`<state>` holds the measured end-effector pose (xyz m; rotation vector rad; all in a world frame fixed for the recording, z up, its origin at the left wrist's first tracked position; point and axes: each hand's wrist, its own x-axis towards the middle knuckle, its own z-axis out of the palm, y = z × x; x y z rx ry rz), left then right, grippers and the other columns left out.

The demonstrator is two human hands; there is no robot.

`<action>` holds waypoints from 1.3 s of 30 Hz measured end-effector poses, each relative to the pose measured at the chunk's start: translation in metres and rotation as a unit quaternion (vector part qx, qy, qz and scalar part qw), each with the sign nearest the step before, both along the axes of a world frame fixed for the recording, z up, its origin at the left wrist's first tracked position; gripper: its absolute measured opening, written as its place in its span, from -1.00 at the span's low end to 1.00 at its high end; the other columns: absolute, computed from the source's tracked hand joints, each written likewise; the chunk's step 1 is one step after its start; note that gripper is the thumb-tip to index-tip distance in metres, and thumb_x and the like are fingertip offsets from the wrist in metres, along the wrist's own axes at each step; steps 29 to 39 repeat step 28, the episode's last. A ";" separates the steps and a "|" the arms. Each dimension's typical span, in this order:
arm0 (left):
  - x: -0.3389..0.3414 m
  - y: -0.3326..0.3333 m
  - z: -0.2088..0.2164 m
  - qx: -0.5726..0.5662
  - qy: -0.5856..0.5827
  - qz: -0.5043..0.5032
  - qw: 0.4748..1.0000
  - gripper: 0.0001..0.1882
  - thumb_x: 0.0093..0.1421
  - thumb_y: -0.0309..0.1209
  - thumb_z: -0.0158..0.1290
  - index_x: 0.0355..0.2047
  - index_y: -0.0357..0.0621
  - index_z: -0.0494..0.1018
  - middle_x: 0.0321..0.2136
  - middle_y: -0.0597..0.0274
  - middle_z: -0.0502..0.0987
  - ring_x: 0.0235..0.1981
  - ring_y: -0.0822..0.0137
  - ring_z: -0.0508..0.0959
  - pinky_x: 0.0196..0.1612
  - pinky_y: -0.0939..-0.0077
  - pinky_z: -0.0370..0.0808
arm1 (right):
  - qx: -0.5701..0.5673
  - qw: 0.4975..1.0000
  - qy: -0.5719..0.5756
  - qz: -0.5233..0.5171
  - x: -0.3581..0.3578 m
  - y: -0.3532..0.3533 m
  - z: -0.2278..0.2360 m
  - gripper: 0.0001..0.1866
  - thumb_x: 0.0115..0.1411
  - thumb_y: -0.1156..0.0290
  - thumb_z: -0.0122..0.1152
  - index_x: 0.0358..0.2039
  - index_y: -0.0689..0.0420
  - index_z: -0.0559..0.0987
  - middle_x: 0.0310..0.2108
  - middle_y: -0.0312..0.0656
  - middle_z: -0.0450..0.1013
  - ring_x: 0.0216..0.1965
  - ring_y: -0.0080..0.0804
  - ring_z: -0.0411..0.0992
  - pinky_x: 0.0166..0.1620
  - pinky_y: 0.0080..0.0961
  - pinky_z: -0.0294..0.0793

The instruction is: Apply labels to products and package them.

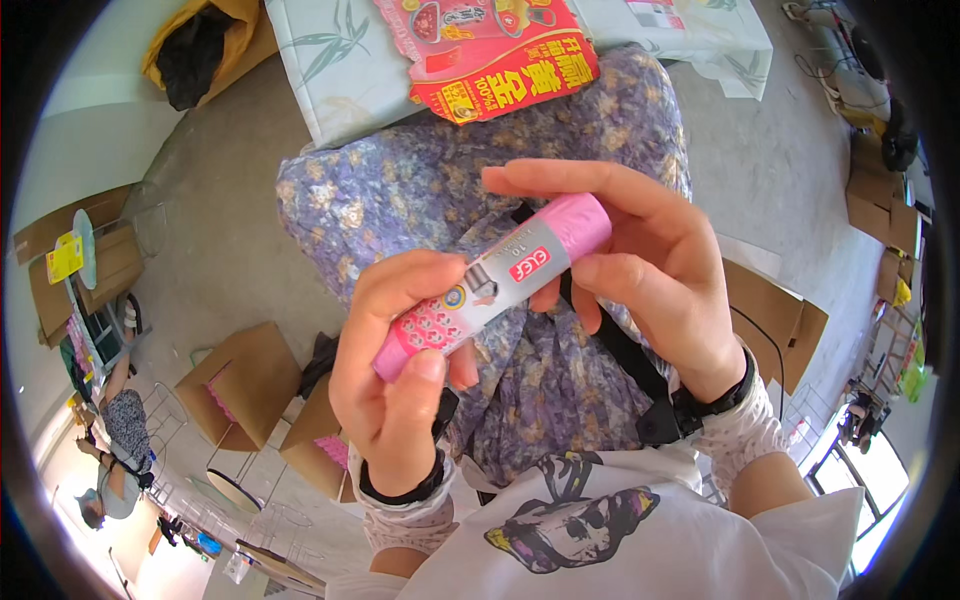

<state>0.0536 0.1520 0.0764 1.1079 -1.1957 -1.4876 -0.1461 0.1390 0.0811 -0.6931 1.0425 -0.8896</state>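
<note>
A pink roll with a silver-and-pink printed label is held slantwise over my lap, its upper end toward the right. My left hand grips the lower left end between thumb and fingers. At the upper right end, my right hand has its thumb against the roll and some fingers behind it, while the index finger arches above. Beneath both hands spreads a purple floral cloth over my lap. What the roll is made of under its label I cannot tell.
Ahead stands a table with a pale leaf-patterned cover, bearing a red-and-yellow package. Open cardboard boxes stand on the left, another box on the right. A yellow bag with a black liner is at the far left. Another person is at the left edge.
</note>
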 end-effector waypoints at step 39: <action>0.001 -0.025 -0.005 -0.260 -0.115 -0.139 0.949 -0.45 -0.15 -0.59 0.29 -0.08 -0.24 0.40 -0.17 -0.19 0.45 -0.20 0.18 0.53 -0.16 0.44 0.48 | 0.027 0.997 -0.038 -0.055 0.000 0.010 0.009 -0.58 0.00 0.56 0.36 -0.12 0.30 0.44 -0.36 -0.13 0.54 -0.50 -0.50 0.54 -0.60 -0.72 0.47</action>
